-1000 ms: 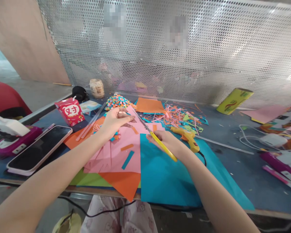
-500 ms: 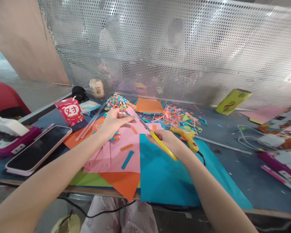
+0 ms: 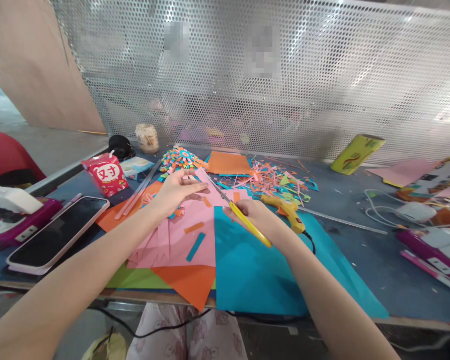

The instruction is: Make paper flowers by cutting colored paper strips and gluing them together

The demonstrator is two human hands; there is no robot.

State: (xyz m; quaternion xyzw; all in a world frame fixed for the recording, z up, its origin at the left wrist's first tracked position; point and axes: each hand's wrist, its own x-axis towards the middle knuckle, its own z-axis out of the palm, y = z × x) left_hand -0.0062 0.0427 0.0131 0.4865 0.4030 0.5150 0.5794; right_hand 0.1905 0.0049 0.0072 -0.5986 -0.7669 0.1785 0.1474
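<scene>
My right hand [image 3: 253, 216] is closed round yellow-handled scissors [image 3: 243, 220], whose blades point up and left. At the blades' tip is a strip of pink paper [image 3: 202, 176], pinched by my left hand [image 3: 182, 190] between thumb and fingers. Below both hands lie a pink sheet [image 3: 191, 250] and a blue sheet [image 3: 258, 280]. Small cut pieces rest on the pink sheet, among them an orange strip [image 3: 194, 228] and a blue strip [image 3: 196, 247]. Beyond my left hand sits a multicoloured fringed paper flower [image 3: 183, 159].
A yellow glue gun [image 3: 290, 212] lies right of my right hand. Paper scraps [image 3: 273, 180] and an orange sheet [image 3: 229, 163] are behind. On the left are a phone [image 3: 60, 232], a red packet [image 3: 107, 174] and a purple power strip [image 3: 30, 222]. A perforated metal panel [image 3: 217, 75] closes the back.
The whole view has shifted very slightly. My hands, the scissors and the pink strip keep nearly the same positions.
</scene>
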